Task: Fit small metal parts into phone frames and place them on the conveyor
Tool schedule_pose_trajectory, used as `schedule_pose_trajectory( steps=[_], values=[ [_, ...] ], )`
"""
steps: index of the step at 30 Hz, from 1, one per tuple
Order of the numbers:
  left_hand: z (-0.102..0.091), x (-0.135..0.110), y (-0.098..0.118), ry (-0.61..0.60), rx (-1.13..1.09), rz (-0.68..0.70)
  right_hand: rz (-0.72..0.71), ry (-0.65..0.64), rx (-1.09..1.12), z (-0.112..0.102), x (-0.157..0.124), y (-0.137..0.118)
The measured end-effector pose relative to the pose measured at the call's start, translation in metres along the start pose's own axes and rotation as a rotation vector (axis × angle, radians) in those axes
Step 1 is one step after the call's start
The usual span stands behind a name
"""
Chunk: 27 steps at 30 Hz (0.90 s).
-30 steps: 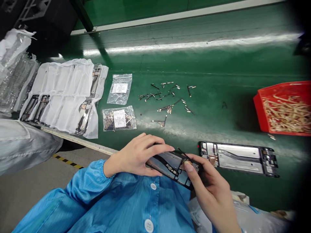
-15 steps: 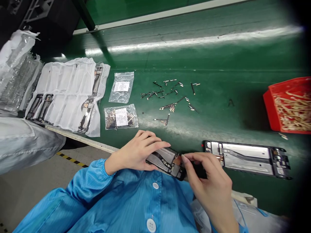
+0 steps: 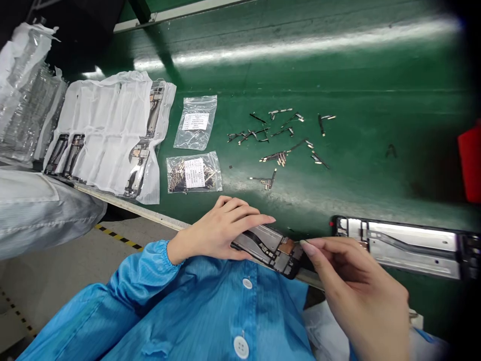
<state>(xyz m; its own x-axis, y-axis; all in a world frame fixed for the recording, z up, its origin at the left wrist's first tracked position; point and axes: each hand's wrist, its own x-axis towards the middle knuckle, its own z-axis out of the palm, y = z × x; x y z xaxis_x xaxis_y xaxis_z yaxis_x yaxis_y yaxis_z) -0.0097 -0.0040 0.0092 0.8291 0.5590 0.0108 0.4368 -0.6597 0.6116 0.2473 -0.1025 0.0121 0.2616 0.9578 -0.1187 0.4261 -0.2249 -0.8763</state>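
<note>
- Head view: left hand [image 3: 225,233] grasps phone frame [image 3: 268,246]; right hand [image 3: 356,286], fingers curled, touches its right end, grip unclear.
- Second frame [image 3: 406,243] lies right; loose parts [image 3: 280,158] lie unfitted, far.

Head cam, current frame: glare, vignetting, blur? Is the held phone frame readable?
Head view: a glare streak crosses the green belt; dark vignetting swallows the right edge and the red bin; the phone frame lying on the belt looks stretched near that edge; the held phone frame, between left hand and right hand, is sharp.
</note>
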Motion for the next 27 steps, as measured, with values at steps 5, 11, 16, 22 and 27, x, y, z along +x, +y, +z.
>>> schedule_pose_trajectory(
  steps=[5,11,16,22,27],
  values=[
    [-0.0013,0.0003,0.0009,-0.034,0.008,-0.016,0.042,-0.102,-0.011,0.0047,0.0024,0.0076],
    [-0.0005,-0.0005,-0.0002,-0.040,0.012,-0.012,0.092,-0.149,-0.041,0.0034,0.0042,0.0104],
    [0.0006,-0.0006,-0.0008,-0.029,0.012,0.000,0.079,-0.157,-0.066,0.0043,0.0045,0.0100],
    [0.0016,-0.0003,-0.0009,-0.043,0.015,-0.009,0.004,-0.135,-0.095,0.0066,0.0061,0.0051],
    [0.0009,-0.0001,-0.0008,-0.038,0.017,-0.009,0.029,-0.161,-0.082,0.0045,0.0069,0.0065]
  ],
)
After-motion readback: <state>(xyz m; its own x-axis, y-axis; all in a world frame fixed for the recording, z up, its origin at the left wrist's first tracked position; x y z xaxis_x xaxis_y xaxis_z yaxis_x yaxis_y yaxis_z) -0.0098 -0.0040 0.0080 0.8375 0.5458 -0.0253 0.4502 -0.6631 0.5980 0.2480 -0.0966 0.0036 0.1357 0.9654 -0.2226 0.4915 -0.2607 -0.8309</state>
